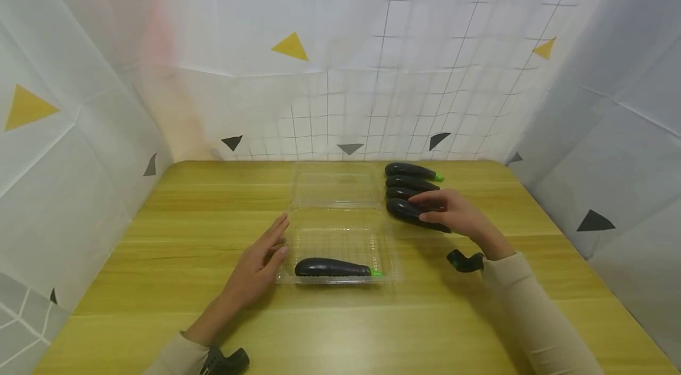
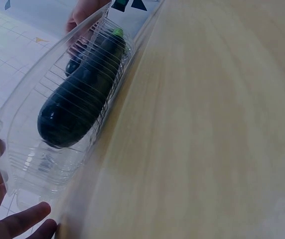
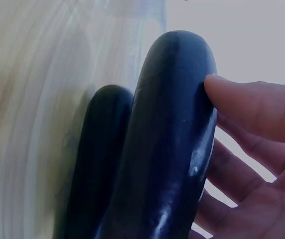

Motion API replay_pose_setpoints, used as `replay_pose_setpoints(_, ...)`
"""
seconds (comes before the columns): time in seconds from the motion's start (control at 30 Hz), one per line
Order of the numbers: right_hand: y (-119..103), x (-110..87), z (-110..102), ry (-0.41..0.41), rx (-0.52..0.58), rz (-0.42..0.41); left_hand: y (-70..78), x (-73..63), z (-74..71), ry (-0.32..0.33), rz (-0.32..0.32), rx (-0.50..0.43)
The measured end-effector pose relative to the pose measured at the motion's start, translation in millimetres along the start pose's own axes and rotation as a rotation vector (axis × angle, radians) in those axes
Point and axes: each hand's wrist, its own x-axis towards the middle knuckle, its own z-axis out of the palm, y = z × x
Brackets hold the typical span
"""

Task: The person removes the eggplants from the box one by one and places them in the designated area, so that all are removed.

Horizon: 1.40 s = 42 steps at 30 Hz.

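In the head view, a clear plastic clamshell box (image 1: 391, 251) stands with its lid (image 1: 298, 186) folded back, away from me. One dark eggplant (image 1: 332, 267) with a green stem lies in its front part, also seen through the ribbed wall in the left wrist view. My left hand (image 1: 258, 268) rests at the box's left edge, its fingers extended. To the right of the lid, my right hand (image 1: 452, 212) holds the nearest eggplant (image 1: 404, 211) of a row between thumb and fingers. In the right wrist view its thumb (image 3: 252, 104) touches the eggplant's side.
Behind the held eggplant, several more eggplants (image 1: 409, 171) lie side by side on the wooden table (image 1: 186, 227). White patterned sheets (image 1: 255, 8) enclose the table at the back and sides. Each wrist wears a dark camera mount (image 1: 464, 261).
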Motion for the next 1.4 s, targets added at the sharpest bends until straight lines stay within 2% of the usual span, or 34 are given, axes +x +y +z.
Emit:
replay_pose_setpoints(0.23, 9, -1.3, -2, -0.010, -0.068, 0.010, 0.3, 0.0, 0.0, 0.000, -0.001, -0.009)
replay_pose_setpoints(0.43, 14, -3.3, -4, -0.047, -0.120, -0.016, -0.6, 0.2, -0.1, -0.001, 0.002, -0.004)
replay_pose_setpoints(0.8, 30, -2.9, -8, -0.116, -0.087, -0.036, 0.6, -0.1, -0.4, -0.006, -0.002, -0.013)
replay_pose_setpoints(1.1, 37, -0.7, -11, -0.124, -0.131, -0.072, -1.6, 0.1, -0.6, -0.006, -0.012, -0.018)
replay_pose_setpoints(1.4, 41, -1.9, -9, -0.119, -0.129, -0.030, -2.7, 0.5, -0.1, -0.008, -0.008, -0.012)
